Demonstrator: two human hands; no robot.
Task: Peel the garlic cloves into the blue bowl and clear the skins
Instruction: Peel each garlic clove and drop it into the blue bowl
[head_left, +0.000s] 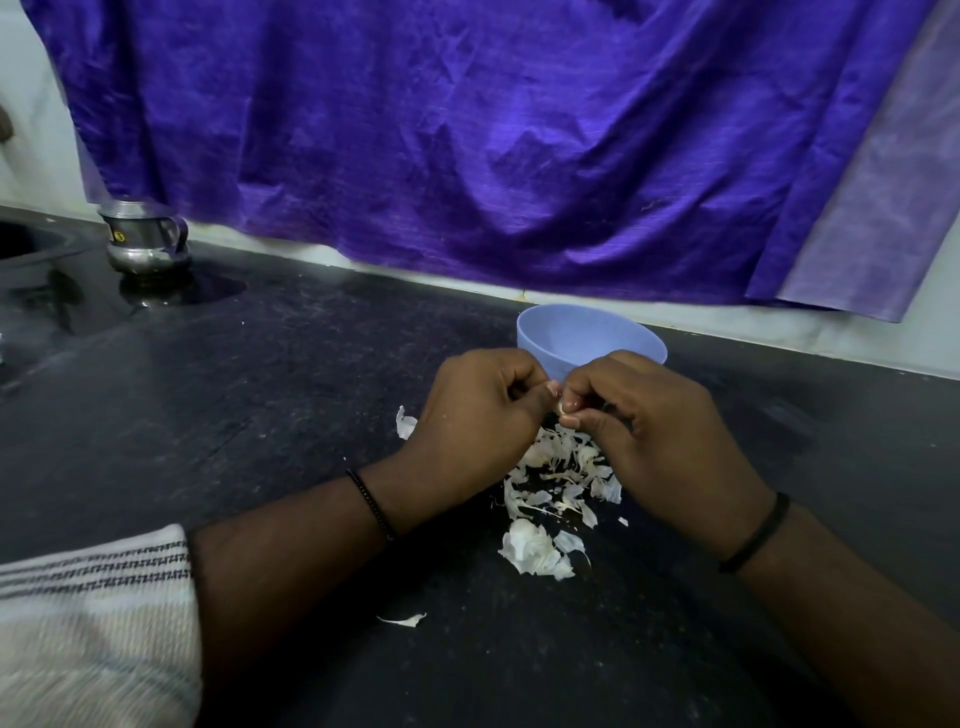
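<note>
Nearest to us lies our left sleeve (88, 618), pale cloth with dark woven stripes at the cuff, resting low at the left edge of the black counter (249, 415). Beyond it our two forearms reach forward, each with a thin black band at the wrist.

Our left hand (467, 421) and right hand (654, 431) meet above the counter, knuckles up and fingers curled inward. Between the fingertips of both we pinch a garlic clove (560, 406); only a small pale sliver of it shows where the thumbs and forefingers come together, so we cannot tell how much skin remains on it.

Just behind the hands stands the blue bowl (592, 338), upright, its near wall partly hidden by our knuckles. We cannot see what lies inside it from this angle.

Directly under and in front of our hands lies a heap of garlic skins (556, 483), white and papery, scattered on the counter. A larger clump (535, 551) sits at the near end of the heap, one loose flake (405, 422) lies just left of our left hand, and another sliver (402, 620) lies apart, nearer to us.

Far left at the back stands a steel jug (145, 241) beside the rim of a sink (31, 249). A purple cloth (467, 145) hangs across the wall behind.
</note>
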